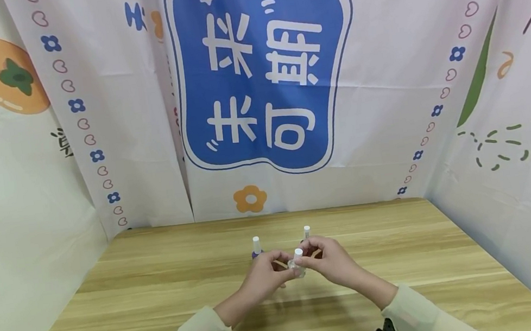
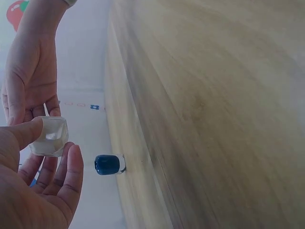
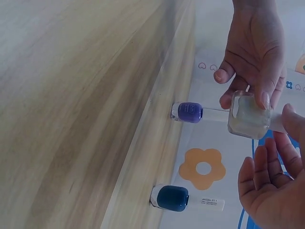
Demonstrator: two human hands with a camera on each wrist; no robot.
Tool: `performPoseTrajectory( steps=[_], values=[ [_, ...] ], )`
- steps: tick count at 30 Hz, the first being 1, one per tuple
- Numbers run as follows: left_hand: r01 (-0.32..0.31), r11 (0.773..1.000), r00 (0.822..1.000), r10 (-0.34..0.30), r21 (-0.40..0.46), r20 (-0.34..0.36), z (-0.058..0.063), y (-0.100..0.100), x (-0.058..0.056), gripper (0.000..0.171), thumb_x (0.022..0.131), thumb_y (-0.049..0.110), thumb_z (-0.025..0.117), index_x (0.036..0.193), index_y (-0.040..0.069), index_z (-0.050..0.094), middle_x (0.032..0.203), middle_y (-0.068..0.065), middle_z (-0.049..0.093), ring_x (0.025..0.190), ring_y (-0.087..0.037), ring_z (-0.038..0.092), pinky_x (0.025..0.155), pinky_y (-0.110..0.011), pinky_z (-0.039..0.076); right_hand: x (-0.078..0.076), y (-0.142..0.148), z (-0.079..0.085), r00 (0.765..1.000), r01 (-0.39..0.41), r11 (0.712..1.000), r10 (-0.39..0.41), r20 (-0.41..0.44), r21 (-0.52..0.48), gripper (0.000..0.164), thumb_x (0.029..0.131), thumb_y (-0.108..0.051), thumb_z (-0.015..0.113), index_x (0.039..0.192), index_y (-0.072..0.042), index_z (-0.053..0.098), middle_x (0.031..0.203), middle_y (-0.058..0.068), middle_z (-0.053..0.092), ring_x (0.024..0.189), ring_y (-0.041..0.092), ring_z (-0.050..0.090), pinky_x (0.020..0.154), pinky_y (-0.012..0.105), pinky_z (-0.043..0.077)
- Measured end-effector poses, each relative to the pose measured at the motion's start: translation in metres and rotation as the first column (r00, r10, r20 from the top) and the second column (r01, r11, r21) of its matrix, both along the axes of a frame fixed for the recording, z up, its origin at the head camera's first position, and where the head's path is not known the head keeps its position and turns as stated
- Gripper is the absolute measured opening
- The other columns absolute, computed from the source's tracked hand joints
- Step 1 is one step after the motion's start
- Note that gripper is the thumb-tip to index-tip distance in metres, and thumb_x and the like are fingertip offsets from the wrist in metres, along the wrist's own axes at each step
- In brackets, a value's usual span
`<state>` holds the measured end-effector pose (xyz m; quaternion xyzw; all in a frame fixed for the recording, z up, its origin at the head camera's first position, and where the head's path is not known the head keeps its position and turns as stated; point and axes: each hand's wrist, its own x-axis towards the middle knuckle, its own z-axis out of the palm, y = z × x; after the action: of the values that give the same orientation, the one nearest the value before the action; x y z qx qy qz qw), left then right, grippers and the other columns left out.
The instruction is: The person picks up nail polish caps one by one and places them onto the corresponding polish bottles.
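Note:
Both hands meet over the table around a clear nail polish bottle (image 1: 300, 271) with a white cap (image 1: 298, 252). My left hand (image 1: 269, 275) grips its square glass body (image 3: 249, 117) between thumb and fingers. With thumb and fingertips, my right hand (image 1: 331, 260) pinches the cap (image 3: 277, 125). The bottle is held up off the tabletop. Behind the left hand stands a purple nail polish bottle (image 3: 189, 112) with a white cap (image 1: 256, 244). A dark teal nail polish bottle (image 3: 172, 198) stands behind the right hand, its body largely hidden in the head view.
The wood-grain table (image 1: 161, 286) reaches back to a white printed cloth (image 1: 146, 201) hanging behind it. More printed cloth hangs along the left and right sides.

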<state>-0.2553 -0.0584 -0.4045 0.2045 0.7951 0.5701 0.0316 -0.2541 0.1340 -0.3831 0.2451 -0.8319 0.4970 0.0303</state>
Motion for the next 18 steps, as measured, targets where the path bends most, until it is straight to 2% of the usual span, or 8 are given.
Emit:
performPoseTrajectory(
  steps=[8, 18],
  values=[
    [-0.001, 0.999, 0.999, -0.001, -0.034, -0.048, -0.005, 0.006, -0.009, 0.027, 0.083, 0.02, 0.079, 0.103, 0.004, 0.068, 0.089, -0.002, 0.067, 0.072, -0.015, 0.065, 0.058, -0.032, 0.057, -0.009, 0.007, -0.009, 0.999, 0.032, 0.999, -0.033, -0.023, -0.01, 0.013, 0.088, -0.021, 0.073, 0.093, -0.01, 0.068, 0.089, -0.001, 0.064, 0.084, 0.018, 0.059, 0.07, 0.03, 0.05],
    [-0.039, 0.992, 0.996, 0.03, -0.116, -0.082, -0.014, 0.014, -0.018, 0.019, 0.081, 0.016, 0.08, 0.095, 0.009, 0.07, 0.086, 0.002, 0.065, 0.072, -0.014, 0.061, 0.059, -0.027, 0.054, -0.014, 0.012, -0.018, 0.997, 0.076, 0.997, -0.075, -0.01, 0.022, 0.012, 0.088, -0.02, 0.074, 0.091, -0.01, 0.067, 0.088, -0.002, 0.064, 0.084, 0.018, 0.059, 0.068, 0.031, 0.052]
  ],
)
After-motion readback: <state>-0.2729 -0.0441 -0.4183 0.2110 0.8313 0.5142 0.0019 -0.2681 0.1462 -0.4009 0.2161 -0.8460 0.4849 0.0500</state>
